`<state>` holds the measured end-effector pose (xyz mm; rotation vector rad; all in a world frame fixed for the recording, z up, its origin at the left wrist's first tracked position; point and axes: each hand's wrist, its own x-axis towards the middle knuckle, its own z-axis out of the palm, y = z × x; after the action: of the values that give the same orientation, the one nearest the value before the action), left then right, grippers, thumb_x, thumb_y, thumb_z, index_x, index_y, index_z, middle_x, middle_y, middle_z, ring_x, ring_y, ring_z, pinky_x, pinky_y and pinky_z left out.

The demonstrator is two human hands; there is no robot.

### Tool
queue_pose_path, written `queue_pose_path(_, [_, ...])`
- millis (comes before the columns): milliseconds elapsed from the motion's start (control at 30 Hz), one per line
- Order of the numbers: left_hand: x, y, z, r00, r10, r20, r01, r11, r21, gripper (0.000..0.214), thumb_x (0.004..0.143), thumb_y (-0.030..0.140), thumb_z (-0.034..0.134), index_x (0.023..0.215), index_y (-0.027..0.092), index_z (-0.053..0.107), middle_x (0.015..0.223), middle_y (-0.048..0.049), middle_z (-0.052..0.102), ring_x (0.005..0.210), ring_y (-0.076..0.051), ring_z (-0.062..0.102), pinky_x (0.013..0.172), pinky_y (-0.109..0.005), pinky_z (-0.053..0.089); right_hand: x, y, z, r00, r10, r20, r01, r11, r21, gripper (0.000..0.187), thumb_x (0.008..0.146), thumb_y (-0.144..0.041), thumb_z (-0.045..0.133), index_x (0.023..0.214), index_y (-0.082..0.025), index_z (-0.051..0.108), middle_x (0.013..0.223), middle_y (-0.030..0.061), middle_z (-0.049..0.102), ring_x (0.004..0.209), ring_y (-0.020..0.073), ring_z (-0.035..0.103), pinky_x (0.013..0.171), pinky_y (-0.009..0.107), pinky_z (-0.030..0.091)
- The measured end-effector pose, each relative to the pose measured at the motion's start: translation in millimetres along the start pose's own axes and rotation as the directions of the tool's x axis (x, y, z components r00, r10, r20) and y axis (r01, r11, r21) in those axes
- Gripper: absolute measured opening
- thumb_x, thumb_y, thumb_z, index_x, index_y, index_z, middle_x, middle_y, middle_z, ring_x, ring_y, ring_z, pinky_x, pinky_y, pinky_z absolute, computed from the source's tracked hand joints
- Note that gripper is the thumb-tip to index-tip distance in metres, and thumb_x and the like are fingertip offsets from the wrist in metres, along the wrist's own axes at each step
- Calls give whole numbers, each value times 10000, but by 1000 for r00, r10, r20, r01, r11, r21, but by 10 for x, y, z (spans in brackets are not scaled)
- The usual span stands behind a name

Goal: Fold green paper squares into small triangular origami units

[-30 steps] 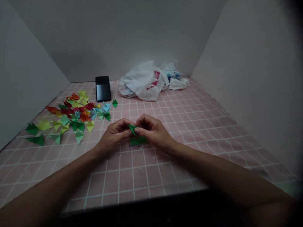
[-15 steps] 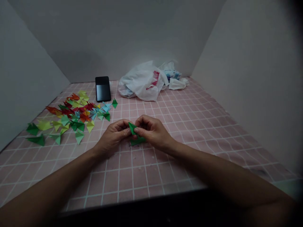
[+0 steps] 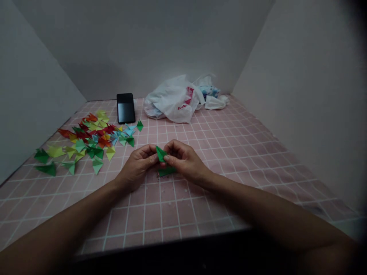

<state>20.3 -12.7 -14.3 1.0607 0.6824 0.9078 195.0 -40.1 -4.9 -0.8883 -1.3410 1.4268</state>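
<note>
My left hand (image 3: 137,165) and my right hand (image 3: 183,159) meet at the middle of the pink checked table (image 3: 218,145). Both pinch a small folded green paper piece (image 3: 160,153) between fingertips, its point sticking up. Just under the hands a second green paper piece (image 3: 166,172) lies on the table, partly hidden by my right fingers. To the left lies a scatter of several folded paper triangles (image 3: 88,139) in red, orange, yellow, green and light blue.
A black phone (image 3: 125,107) lies flat at the back, left of centre. A crumpled white plastic bag (image 3: 174,99) with other wrappings (image 3: 212,97) sits at the back. Grey walls close in the table on three sides. The near edge is dark.
Both hands stayed pinched on the green piece with only slight finger shifts; the view drifted a little, so everything sits slightly lower right.
</note>
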Motion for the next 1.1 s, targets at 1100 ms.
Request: queue_pose_path(1100, [-10,10,-26,915,403,-25,-368,859,356,146,778,254,840,793,188,711,873,-28,678,834,-157,651,762,-272,588,-35,66,-24,960,-261,-98,204,896,-394,20,882,-233,630,895,-219,623,867,16,610,797,165,573,735,322,462])
